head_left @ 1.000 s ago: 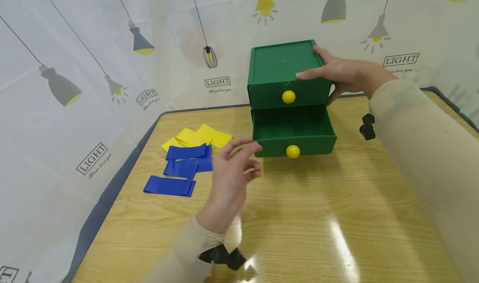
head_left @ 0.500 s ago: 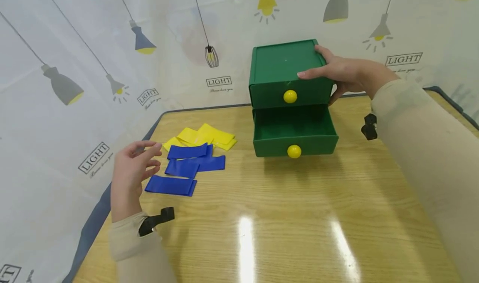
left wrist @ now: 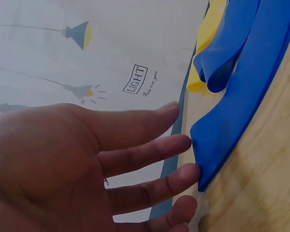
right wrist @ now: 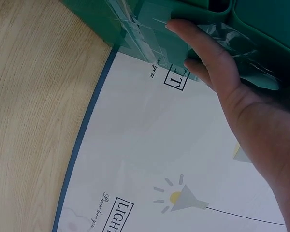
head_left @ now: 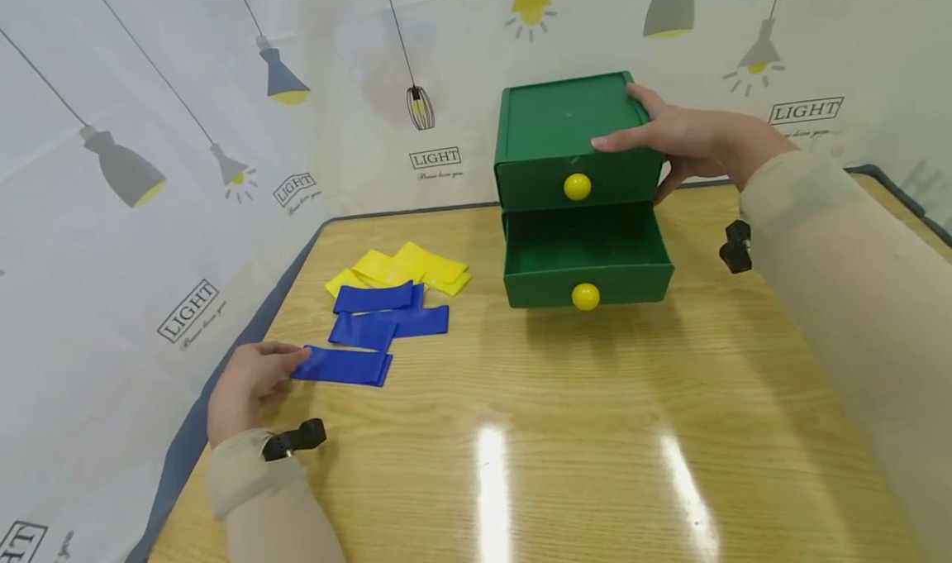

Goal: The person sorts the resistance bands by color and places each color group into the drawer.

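Note:
In the head view, my left hand (head_left: 249,381) is at the left end of the nearest blue resistance loop band (head_left: 342,365). In the left wrist view its fingers (left wrist: 150,150) are spread and nearly straight, fingertips right at the end of that blue band (left wrist: 217,140). My right hand (head_left: 687,137) rests on the right top edge of a green two-drawer cabinet (head_left: 568,121), its thumb on the top and some fingers down the side. The lower drawer (head_left: 587,286) is pulled out and its visible inside is bare; the upper one is closed.
Several more blue bands (head_left: 364,331) lie overlapping just behind, with yellow bands (head_left: 424,265) beyond them. Yellow round knobs (head_left: 577,187) are on the drawer fronts. A printed cloth (head_left: 372,50) hangs behind the wooden table (head_left: 595,431).
My left hand has moved left from beside the lower drawer, then down to the nearest blue band. The right hand has stayed on the cabinet.

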Tool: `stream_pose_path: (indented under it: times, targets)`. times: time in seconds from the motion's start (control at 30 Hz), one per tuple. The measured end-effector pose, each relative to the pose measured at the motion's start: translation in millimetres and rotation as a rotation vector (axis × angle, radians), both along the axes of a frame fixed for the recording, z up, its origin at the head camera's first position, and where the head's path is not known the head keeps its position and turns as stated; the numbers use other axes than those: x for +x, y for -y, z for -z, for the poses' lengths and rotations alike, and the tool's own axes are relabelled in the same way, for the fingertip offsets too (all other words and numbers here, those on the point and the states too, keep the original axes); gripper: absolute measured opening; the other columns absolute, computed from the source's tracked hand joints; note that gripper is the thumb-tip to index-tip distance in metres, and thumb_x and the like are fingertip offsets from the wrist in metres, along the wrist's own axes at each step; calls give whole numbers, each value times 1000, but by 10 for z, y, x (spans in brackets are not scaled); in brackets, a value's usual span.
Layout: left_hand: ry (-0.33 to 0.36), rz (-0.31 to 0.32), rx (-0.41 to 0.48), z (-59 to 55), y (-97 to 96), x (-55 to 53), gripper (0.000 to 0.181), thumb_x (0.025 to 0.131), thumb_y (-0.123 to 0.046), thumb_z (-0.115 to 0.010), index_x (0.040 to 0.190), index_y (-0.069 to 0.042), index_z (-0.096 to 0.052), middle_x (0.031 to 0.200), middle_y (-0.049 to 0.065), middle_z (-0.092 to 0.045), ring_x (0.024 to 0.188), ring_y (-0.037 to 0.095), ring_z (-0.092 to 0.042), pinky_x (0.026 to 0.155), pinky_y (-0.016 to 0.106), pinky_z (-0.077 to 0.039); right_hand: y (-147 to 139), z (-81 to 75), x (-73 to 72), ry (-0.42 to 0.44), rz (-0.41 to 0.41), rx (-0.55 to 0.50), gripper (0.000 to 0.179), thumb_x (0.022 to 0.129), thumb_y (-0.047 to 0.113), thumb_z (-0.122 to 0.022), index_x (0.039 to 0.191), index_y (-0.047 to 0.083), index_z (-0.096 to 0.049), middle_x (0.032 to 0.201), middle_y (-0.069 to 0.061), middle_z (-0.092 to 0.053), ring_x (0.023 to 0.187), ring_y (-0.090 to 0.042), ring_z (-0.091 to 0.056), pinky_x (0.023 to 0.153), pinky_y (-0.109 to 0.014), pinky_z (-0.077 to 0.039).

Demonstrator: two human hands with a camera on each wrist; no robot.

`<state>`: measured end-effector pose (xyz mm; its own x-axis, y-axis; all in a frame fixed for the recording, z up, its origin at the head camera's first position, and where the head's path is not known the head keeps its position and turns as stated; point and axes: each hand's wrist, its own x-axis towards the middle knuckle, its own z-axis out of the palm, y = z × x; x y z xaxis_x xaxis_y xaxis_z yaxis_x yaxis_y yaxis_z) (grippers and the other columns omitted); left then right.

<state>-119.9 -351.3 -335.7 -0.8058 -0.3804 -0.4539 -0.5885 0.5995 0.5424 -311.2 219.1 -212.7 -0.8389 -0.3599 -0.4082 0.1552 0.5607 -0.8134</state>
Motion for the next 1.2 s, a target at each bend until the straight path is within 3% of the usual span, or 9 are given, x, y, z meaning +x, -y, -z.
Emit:
stream_pose_path:
  times: [0.23, 0.37, 0.5, 0.6, 0.83, 1.0, 1.2]
  targets:
    - [27, 28, -113, 47, 51, -33, 45, 109, -26, -54, 142, 4, -61, 85, 5, -63, 87, 24, -60, 81, 38, -47, -10, 7, -5, 9, 0, -20, 122, 96, 61, -70, 150, 59, 39, 178, -6, 26, 165, -48, -9, 104, -70, -53]
    - [27, 40, -140, 67, 41, -30, 44, 107, -29, -57, 135, 5, -66, 79, 3, -62, 87, 25, -59, 81, 40, -46, -16, 35, -25, 10, 6, -17, 123, 94, 62, -73, 151, 61, 36, 178, -6, 26, 164, -49, -12, 101, -68, -56]
    - [10, 45, -129, 84, 2, -39, 41, 106, -30, -61, 130, 3, -68, 67, 0, -56, 76, 22, -57, 77, 39, -44, -22, 31, -18, 7, 5, -24, 122, 95, 62, -72, 151, 61, 36, 177, -6, 27, 164, -51, -11, 101, -69, -56]
    - [0, 12, -97, 101, -16, -57, 37, 105, -28, -64, 129, 0, -66, 68, -1, -54, 73, 21, -55, 75, 38, -43, -16, 12, -8, 6, 5, -20, 120, 96, 61, -70, 151, 60, 37, 177, -6, 26, 164, -50, -11, 102, -70, -54]
    - [-40, -20, -60, 93, -32, -60, 30, 102, -26, -70, 120, -3, -66, 85, 3, -66, 87, 24, -60, 75, 36, -46, -4, 0, -5, 13, 6, -12, 119, 98, 61, -68, 151, 58, 39, 177, -5, 27, 164, -50, -12, 104, -72, -52]
    - [-50, -35, -55, 94, -58, -78, 29, 101, -23, -71, 120, -3, -65, 84, 3, -66, 86, 24, -60, 72, 35, -45, -19, 18, -15, 8, 10, -13, 120, 97, 61, -69, 151, 59, 38, 177, -6, 28, 163, -52, -12, 102, -72, -53]
    - [-76, -76, -32, 93, -68, -85, 31, 100, -23, -73, 123, -4, -65, 84, 3, -68, 90, 25, -62, 79, 37, -48, -30, 41, -53, 9, 8, -30, 123, 94, 61, -74, 151, 63, 34, 178, -7, 23, 163, -50, -14, 98, -69, -57]
